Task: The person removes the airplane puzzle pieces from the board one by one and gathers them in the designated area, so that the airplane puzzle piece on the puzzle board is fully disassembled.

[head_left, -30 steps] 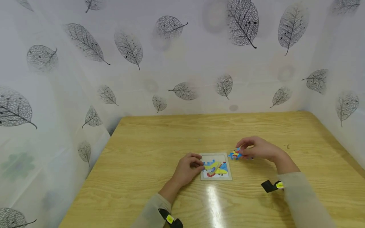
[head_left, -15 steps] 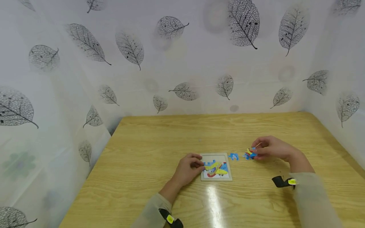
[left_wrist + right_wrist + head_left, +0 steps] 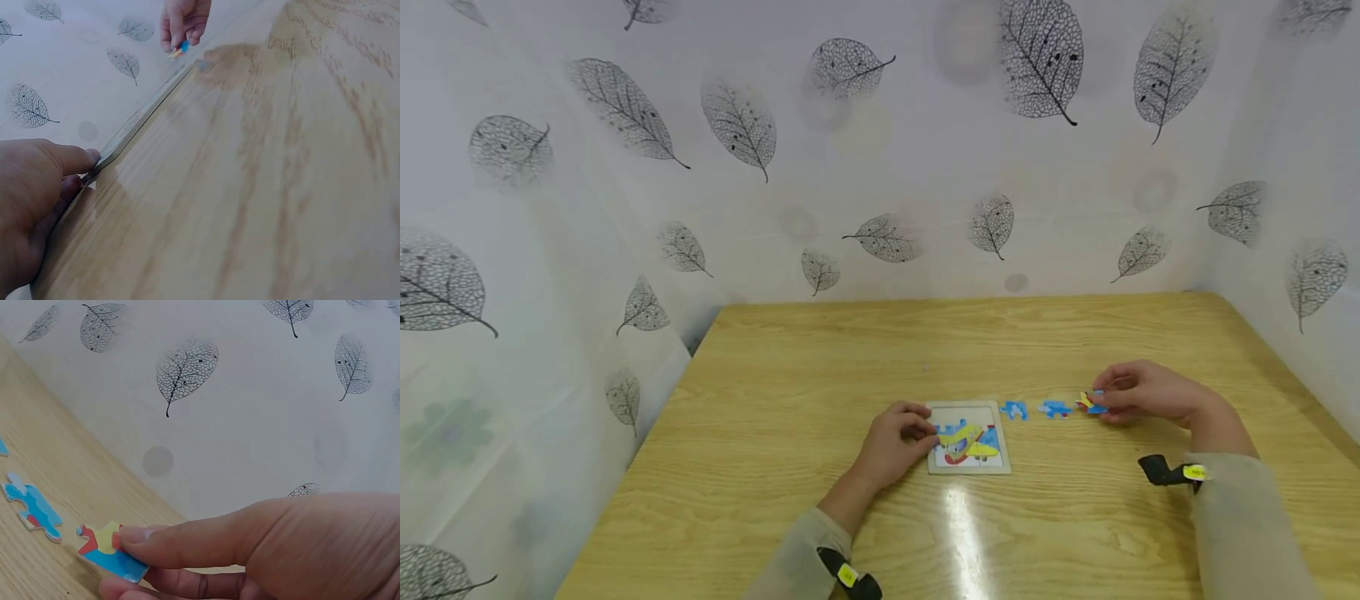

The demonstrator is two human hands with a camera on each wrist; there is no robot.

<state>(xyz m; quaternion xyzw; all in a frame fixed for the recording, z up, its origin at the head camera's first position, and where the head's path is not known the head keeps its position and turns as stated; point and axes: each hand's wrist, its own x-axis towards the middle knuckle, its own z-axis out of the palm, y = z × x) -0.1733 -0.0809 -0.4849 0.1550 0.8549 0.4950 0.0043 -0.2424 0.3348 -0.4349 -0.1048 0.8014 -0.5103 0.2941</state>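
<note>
While I watch remotely, left hand pinches rim of part-filled airplane puzzle tray just to its right. Two mostly blue jigsaw pieces lie flat between tray and right hand, which pinches red-yellow-blue piece. I judge step as laying loose pieces in row; next move wants flat set-down, gentle release. Beyond both hands, leaf-print sheet.

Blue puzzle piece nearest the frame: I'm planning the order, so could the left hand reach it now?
Probably yes: nothing covers the blue piece, though the left hand, pinching the frame, would likely have to let go first.
</note>
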